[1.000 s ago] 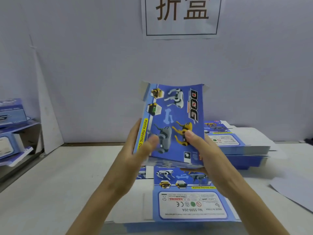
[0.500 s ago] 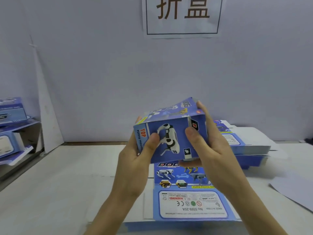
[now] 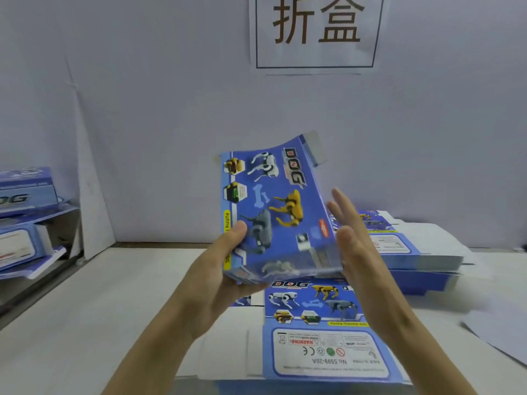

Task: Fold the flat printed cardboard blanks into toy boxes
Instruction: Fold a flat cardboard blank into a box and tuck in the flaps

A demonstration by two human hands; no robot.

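Blue printed cardboard box blank (image 3: 273, 212), half raised into a sleeve, is held tilted above the pale tabletop (image 3: 114, 323). The left grip (image 3: 216, 269) pinches its lower left corner, thumb on the printed face. The right grip (image 3: 353, 240) is spread flat, fingers straight, at its right edge. The step looks like squaring the sleeve; next the grey end flap (image 3: 313, 146) needs tucking. Its inside is hidden. Below lies a flat blue blank (image 3: 322, 332), with a stack of blanks (image 3: 413, 252) to the right and folded blue boxes (image 3: 25, 192) far left.

Left grip (image 3: 211, 276), right grip (image 3: 357, 252) bare; forearms (image 3: 159, 337) bare.

Blurred lower edge of box (image 3: 273, 218)
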